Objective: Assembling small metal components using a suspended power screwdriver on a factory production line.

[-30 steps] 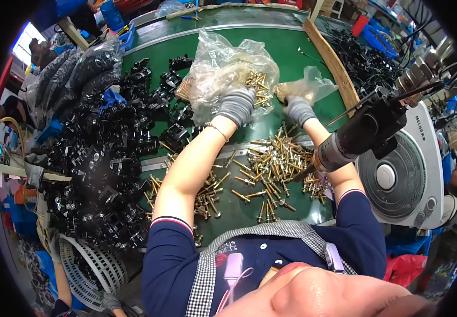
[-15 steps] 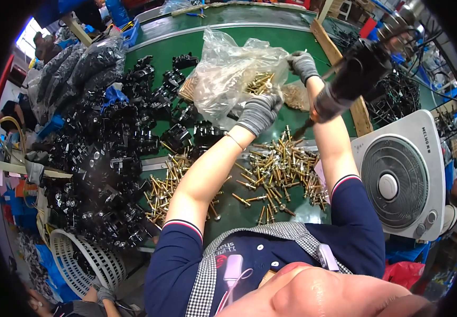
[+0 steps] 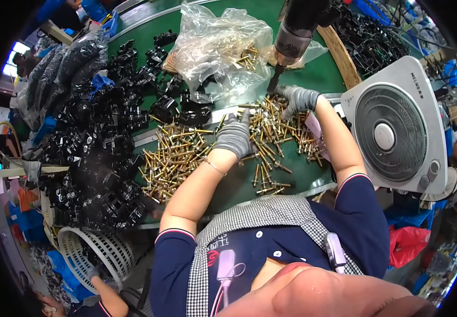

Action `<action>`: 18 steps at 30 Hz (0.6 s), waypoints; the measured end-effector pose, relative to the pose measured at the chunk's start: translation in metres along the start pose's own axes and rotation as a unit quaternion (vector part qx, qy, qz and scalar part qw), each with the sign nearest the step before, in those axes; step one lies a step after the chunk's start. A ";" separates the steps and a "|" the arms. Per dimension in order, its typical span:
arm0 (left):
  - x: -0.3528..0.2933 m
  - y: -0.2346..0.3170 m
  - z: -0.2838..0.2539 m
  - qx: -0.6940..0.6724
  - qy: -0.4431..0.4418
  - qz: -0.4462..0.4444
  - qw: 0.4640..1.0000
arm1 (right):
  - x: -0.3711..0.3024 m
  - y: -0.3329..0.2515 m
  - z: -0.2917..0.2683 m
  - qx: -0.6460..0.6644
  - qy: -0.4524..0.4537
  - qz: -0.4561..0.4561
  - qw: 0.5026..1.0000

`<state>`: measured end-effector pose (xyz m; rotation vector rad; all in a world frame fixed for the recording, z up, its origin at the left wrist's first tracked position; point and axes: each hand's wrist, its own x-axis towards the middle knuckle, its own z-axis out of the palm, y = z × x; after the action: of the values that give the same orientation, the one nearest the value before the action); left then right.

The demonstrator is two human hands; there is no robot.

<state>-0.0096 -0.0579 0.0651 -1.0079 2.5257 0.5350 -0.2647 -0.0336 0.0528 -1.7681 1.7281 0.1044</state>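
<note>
My left hand (image 3: 234, 136), in a grey striped glove, reaches into loose gold-coloured bolts (image 3: 173, 158) on the green worktop. Its fingers point away from me, slightly apart, touching the bolts; no firm hold shows. My right hand (image 3: 299, 100), gloved alike, lies over the far right side of a second heap of bolts (image 3: 268, 124). Its fingers stretch leftward, partly hidden among the bolts. A hanging black power screwdriver (image 3: 292, 39) has its tip just beyond those fingers. Beyond both hands lies a clear plastic bag (image 3: 212, 58) with more bolts inside.
Black moulded parts (image 3: 96, 153) are heaped on the left, near bagged dark parts (image 3: 72, 66). A grey box fan (image 3: 387, 132) stands at the right beside a wooden strip (image 3: 339, 58). A white basket (image 3: 99, 256) and another person's arm (image 3: 107, 298) appear lower left.
Both hands have left the plastic bag and come back toward me onto the bolts. The view has shifted; the screwdriver now appears farther left. The bag remains on the worktop.
</note>
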 end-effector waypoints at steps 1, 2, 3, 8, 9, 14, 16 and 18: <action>0.004 0.002 0.012 -0.011 0.015 -0.008 1.000 | -0.007 -0.013 0.009 -0.059 0.027 -0.011 0.998; 0.008 0.003 0.021 -0.023 0.030 -0.016 0.999 | -0.011 -0.029 0.018 -0.108 0.013 0.024 0.994; 0.008 0.008 0.023 -0.048 0.021 -0.036 0.998 | -0.015 -0.046 0.023 -0.157 -0.002 0.060 0.986; 0.019 0.024 0.038 -0.073 0.058 -0.036 0.995 | -0.020 -0.057 0.067 -0.089 0.075 0.013 0.993; 0.021 0.025 0.041 -0.073 0.058 -0.035 0.995 | -0.022 -0.056 0.073 -0.086 0.093 0.004 0.992; 0.085 -0.002 0.110 -0.841 0.023 0.037 0.539 | -0.013 -0.070 0.073 0.098 0.053 -0.037 0.993; 0.069 0.038 0.061 -0.966 -0.009 -0.175 0.188 | -0.014 -0.035 0.096 0.291 0.138 -0.127 0.938; 0.064 0.046 0.048 -0.965 0.048 -0.220 0.134 | -0.009 -0.034 0.101 0.286 0.176 -0.167 0.927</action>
<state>-0.0761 -0.0412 0.0030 1.1337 0.3482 -2.1867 -0.1967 0.0208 -0.0086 -1.6525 1.4464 -0.8280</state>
